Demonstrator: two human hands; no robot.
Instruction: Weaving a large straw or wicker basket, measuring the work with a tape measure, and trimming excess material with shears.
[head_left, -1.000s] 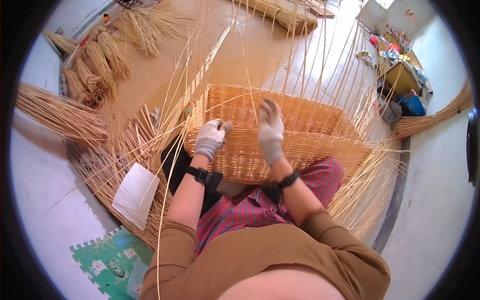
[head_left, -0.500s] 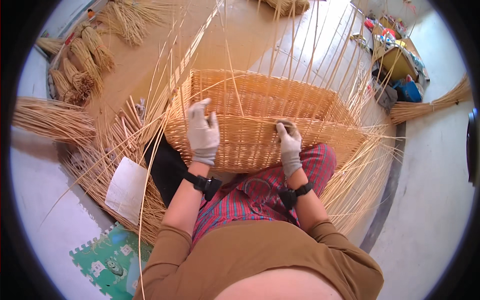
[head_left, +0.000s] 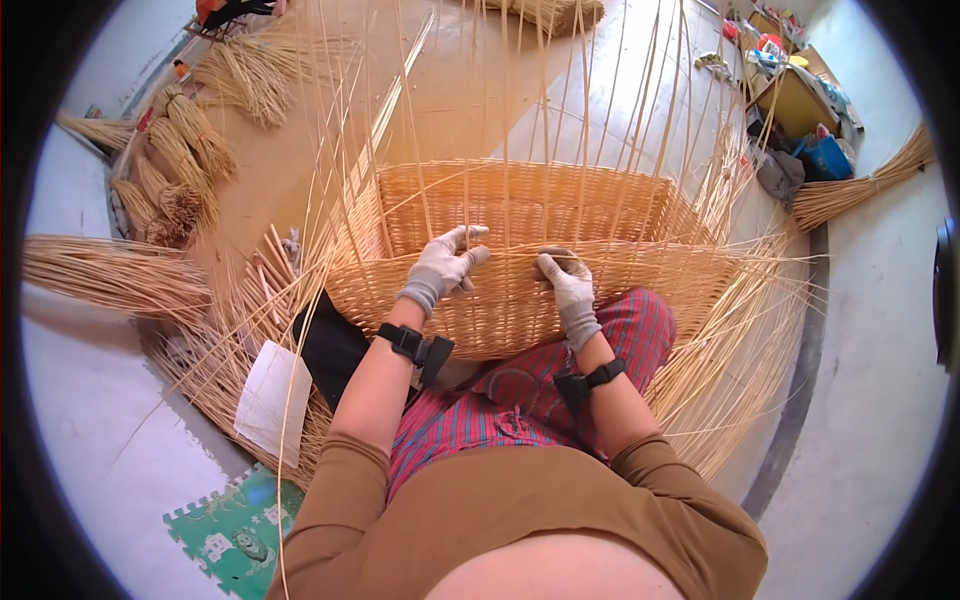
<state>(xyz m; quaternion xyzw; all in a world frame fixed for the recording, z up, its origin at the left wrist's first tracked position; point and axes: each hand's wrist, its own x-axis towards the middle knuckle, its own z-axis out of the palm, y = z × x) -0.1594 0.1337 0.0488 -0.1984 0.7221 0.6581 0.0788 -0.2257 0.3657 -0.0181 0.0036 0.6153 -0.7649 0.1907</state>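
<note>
Left fingers (head_left: pixel 465 237) stand half-open while right fingers (head_left: pixel 568 260) pinch the near basket rim (head_left: pixel 640 246), floor (head_left: pixel 445 115) stretching beyond.

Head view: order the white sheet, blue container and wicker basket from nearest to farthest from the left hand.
1. Wicker basket: right at the left hand.
2. White sheet: lower left.
3. Blue container: upper right, beyond the basket.

Woven closely in golden-tan wicker into a 4-sided, oblong basket (head_left: pixel 510 295). Sits mouth upward, long sides running left to right, just before the lap (head_left: pixel 500 405). Bristles with tall, thin stakes (head_left: pixel 505 150), some slanting. Pinched at the near edge by the right hand (head_left: pixel 573 292), close to the left hand (head_left: pixel 440 270).
</note>
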